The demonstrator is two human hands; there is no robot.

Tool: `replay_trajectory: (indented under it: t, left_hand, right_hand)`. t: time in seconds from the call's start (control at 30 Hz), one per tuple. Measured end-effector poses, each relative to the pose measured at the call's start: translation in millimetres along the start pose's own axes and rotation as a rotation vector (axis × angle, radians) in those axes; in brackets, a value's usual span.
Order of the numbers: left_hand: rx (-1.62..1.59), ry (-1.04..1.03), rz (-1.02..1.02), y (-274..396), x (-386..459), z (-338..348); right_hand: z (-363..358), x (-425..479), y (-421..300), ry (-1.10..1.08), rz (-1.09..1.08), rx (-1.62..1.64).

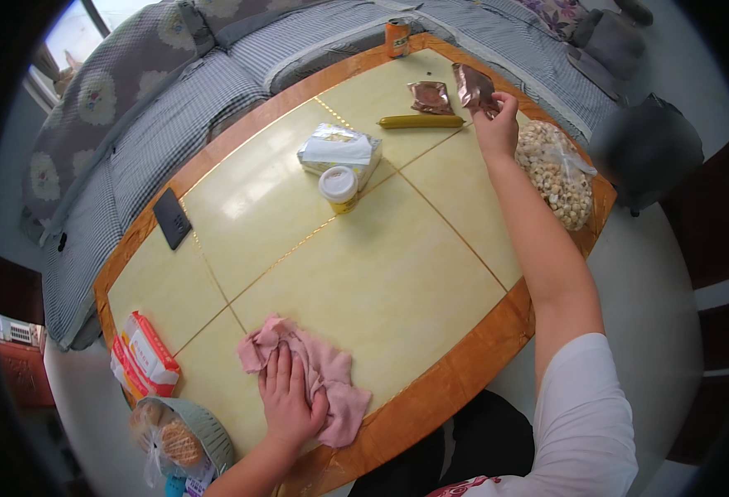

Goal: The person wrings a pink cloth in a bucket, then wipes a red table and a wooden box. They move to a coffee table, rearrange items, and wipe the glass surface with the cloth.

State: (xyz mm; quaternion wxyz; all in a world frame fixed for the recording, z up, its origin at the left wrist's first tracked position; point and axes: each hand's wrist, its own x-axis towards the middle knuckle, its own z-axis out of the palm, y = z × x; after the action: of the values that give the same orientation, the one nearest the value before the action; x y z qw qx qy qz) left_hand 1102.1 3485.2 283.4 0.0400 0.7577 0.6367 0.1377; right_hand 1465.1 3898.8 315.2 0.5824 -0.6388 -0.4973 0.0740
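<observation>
My left hand [286, 397] lies flat on a crumpled pink cloth [339, 385] near the front edge of the table. At the far right, my right hand [500, 127] grips a shiny brown foil packet [474, 86] between thumb and fingers, its far end raised or resting near the table's edge. Beside it lies another brown foil packet [431, 98]. A sausage in a yellow-green casing [421, 122] rests just in front of that packet. Right of my forearm sits a clear plastic bag of popcorn-like snacks [556, 174], partly behind the wrist.
On the wood-rimmed table [395, 261] stand a tissue pack [339, 149], a white-lidded cup [339, 189] and an orange can [396, 38]. Toward the left are a dark phone [172, 218], a red-white wipes pack [145, 354] and a green basket [206, 428] with bagged food. A sofa [171, 105] borders the far side.
</observation>
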Motion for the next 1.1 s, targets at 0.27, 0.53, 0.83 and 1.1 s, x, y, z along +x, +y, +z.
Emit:
replay_trajectory:
  t: [0.27, 0.53, 0.83, 1.1]
  left_hand:
    - [-0.093, 0.139, 0.012, -3, -5, 2]
    - [-0.602, 0.270, -0.076, -46, -15, 25]
    - [-1.979, -0.158, -0.489, 60, -142, -141]
    - [-1.972, 0.067, -0.659, 16, -289, -165]
  right_hand:
    - [-91, -172, -117, -0.565, -0.313, 0.302]
    - [-194, -294, -220, -0.807, -0.527, 0.325]
    - [-283, -363, -277, -1.030, -0.611, 0.249]
    - [-279, -466, -334, -1.364, -0.705, 0.475]
